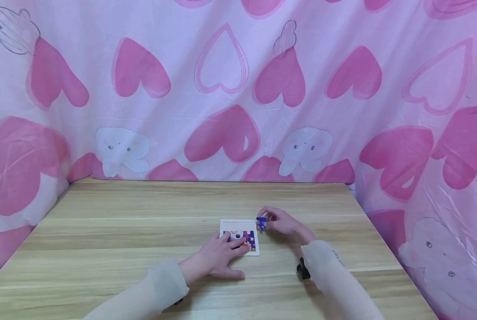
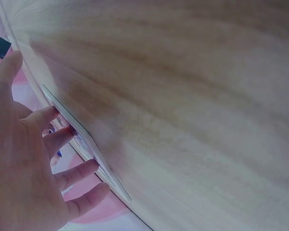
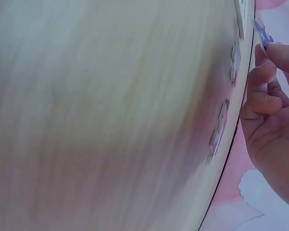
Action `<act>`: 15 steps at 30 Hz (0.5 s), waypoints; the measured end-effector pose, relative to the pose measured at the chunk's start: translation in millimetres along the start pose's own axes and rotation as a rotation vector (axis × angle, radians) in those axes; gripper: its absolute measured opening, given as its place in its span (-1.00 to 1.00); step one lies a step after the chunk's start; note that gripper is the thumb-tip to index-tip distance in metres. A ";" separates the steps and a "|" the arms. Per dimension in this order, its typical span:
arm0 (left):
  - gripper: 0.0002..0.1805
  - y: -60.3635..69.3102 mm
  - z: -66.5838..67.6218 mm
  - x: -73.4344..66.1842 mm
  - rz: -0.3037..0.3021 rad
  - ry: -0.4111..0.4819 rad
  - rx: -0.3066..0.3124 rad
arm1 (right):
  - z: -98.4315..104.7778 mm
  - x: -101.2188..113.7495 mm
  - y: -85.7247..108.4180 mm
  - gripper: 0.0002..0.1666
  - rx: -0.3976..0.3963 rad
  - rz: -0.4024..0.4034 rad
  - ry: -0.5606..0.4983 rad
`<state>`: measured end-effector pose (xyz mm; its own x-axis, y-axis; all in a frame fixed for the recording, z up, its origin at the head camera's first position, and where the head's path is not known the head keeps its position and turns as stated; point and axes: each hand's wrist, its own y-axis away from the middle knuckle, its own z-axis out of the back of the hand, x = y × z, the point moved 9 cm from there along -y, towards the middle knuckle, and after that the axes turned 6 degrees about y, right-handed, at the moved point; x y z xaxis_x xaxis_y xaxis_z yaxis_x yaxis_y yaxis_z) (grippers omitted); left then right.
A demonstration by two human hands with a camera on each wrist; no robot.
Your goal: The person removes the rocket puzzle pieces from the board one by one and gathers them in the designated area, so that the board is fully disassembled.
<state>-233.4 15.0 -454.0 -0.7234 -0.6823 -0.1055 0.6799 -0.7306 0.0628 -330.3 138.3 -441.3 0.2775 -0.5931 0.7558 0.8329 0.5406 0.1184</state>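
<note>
A small white-framed jigsaw puzzle lies flat on the table, its lower part showing a colourful picture with stars. Spread fingers of my left hand rest on that picture and cover some of it. Beside the puzzle's upper right corner, my right hand pinches a blue puzzle piece between thumb and fingers. The right wrist view shows this piece tilted above the table. Two more loose puzzle pieces, one nearer the frame and one farther off, lie by the right hand.
The wooden table reaches back to a pink curtain with hearts, which also hangs along both sides. A black wrist device sits under the right forearm.
</note>
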 end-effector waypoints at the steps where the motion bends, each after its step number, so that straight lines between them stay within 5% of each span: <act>1: -0.20 0.2 0.1 0.0 0.001 0.004 0.001 | 1.8 3.4 2.4 -0.62 0.003 0.007 -0.009; 5: -0.20 0.6 0.2 0.0 0.004 0.005 0.001 | 8.4 10.7 8.5 -0.62 -0.003 0.050 -0.007; 15: -0.21 0.7 -0.3 0.3 0.009 0.003 0.001 | 19.0 -34.9 7.8 -0.61 -0.062 -0.033 -0.016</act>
<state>-233.1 14.3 -454.4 -0.7168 -0.6889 -0.1078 0.6864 -0.7243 0.0648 -342.6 174.6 -454.5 0.2421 -0.5998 0.7627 0.8697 0.4826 0.1035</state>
